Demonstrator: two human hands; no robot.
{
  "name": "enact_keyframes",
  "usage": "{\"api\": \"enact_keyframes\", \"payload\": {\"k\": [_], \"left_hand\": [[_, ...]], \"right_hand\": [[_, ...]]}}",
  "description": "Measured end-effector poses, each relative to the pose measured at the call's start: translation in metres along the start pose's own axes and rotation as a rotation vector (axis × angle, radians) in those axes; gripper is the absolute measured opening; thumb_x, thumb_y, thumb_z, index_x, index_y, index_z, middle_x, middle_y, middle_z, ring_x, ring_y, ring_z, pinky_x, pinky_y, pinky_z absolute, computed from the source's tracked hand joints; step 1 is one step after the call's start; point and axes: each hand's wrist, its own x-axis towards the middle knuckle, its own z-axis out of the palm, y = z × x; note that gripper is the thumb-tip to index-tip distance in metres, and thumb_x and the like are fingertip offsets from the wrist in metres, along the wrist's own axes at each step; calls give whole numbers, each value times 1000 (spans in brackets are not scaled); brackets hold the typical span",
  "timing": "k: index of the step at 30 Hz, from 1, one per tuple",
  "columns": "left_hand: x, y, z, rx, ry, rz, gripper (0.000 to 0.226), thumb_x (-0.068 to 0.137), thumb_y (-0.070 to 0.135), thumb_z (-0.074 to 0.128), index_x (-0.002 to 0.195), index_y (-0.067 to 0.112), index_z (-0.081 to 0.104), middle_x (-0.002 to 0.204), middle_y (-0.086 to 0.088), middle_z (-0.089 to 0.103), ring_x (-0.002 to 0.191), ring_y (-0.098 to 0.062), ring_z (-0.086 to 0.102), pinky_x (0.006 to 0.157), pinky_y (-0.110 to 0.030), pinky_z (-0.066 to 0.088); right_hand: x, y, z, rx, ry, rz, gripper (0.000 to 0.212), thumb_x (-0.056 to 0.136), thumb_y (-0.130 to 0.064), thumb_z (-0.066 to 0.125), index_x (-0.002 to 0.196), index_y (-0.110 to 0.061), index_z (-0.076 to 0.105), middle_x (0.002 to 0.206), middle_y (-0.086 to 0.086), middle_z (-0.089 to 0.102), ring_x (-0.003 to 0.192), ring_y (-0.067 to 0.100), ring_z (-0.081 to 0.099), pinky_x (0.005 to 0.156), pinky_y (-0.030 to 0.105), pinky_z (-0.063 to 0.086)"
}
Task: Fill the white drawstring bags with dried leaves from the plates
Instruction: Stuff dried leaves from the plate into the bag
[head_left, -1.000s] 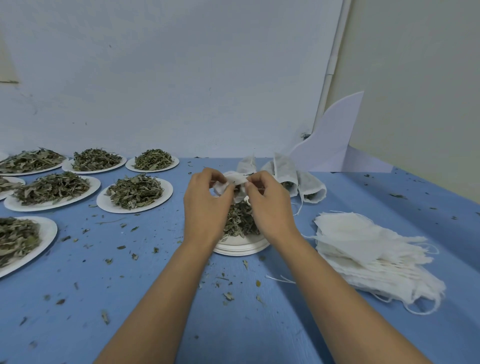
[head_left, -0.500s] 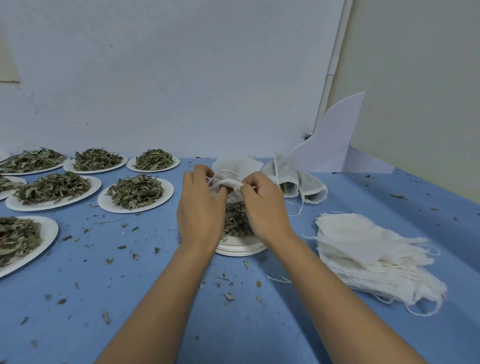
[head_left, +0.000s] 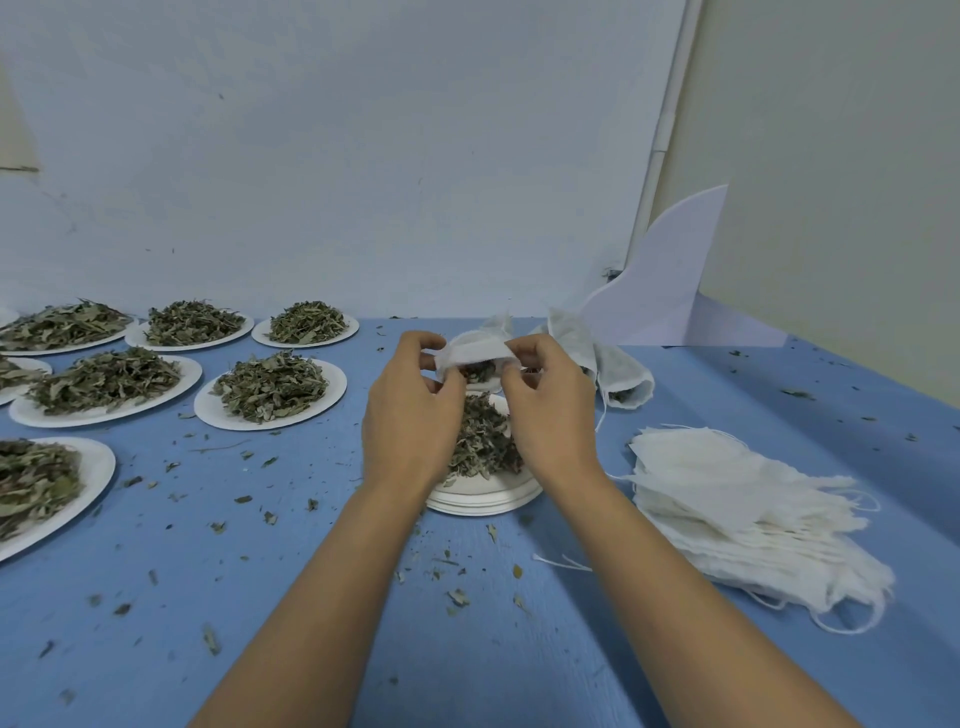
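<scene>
Fingers (head_left: 415, 344) of left hand (head_left: 410, 415) and right hand (head_left: 550, 410) are pinching the bag (head_left: 472, 351) open, seemingly mid-fill; next is calling for scooping leaves (head_left: 480, 436) off the plate (head_left: 483, 501).

Soft, even light with a cool bluish cast fills the view, moderately bright and falling from overhead. The forearms (head_left: 322, 597) throw only faint, diffuse shadows on the blue tabletop (head_left: 156, 597), and a thin soft shadow hugs the rim of the central plate (head_left: 483, 501). The white wall (head_left: 337, 156) reads matte and slightly grainy. Wide-angle distortion bends things: the corner pipe (head_left: 660, 156) leans and the left-edge plate (head_left: 98, 467) is stretched. The centre is sharp, while the leaf crumbs (head_left: 210, 639) towards the bottom look smeared.
</scene>
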Motion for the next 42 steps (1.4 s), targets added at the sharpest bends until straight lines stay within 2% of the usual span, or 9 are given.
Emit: {"api": "enact_keyframes", "payload": {"k": [5,11,15,20,27,31,34,39,42], "left_hand": [[0,0,-2,150,44,23,14,91,27,58,105,27,56,95,3,62,80,-15,61,72,-39,53],[4,-4,-7,113,175,38,8,91,16,57,98,18,55,95,-8,59,77,-22,57,63,-36,47],[10,-7,-15,-67,322,-63,9,90,15,60,94,19,53,96,-9,59,83,-24,58,71,-47,54],[14,-8,-17,-137,361,-111,11,88,14,61,93,18,53,96,-11,60,84,-26,60,71,-47,56],[13,-7,-15,-152,346,-160,9,88,13,60,91,18,54,95,-7,59,84,-29,61,72,-44,53],[12,-8,-15,-115,346,-151,10,88,12,59,90,19,53,93,-5,60,77,-22,56,59,-25,40],[13,-9,-15,-111,344,-150,9,88,12,59,90,18,53,94,-7,60,77,-21,55,60,-28,41],[13,-10,-16,-147,339,-166,6,90,15,60,92,16,55,98,-10,60,84,-28,62,73,-44,54],[13,-11,-15,-162,304,-177,5,90,16,60,93,15,56,100,-11,60,87,-28,61,76,-47,54]], "right_hand": [[-1,-2,1,-35,-38,1,22,87,-2,56,103,-15,65,93,-8,66,79,10,63,73,25,51],[-2,-2,1,92,-180,70,25,89,-27,62,114,-23,59,109,-15,64,100,-5,59,86,15,46],[-5,9,1,-306,-477,54,77,83,-56,61,148,-31,26,156,-6,22,143,14,21,111,33,26],[-7,15,13,-523,-704,-20,88,75,-74,54,147,-49,10,160,-8,-10,147,22,-11,117,45,7],[13,20,21,-608,-840,-108,69,82,-65,54,143,-42,33,159,-2,14,146,22,11,116,45,19],[12,23,21,-630,-774,-168,45,89,-50,57,124,-21,56,124,3,51,116,24,47,90,36,41],[13,21,18,-635,-733,-185,42,90,-45,58,123,-19,55,118,3,52,111,23,50,87,36,43],[10,8,9,-597,-563,-100,61,84,-64,52,138,-37,43,144,-6,41,131,16,40,100,38,38],[3,3,8,-741,-487,-45,61,81,-68,52,131,-33,53,133,0,49,123,22,47,95,39,44]]}}
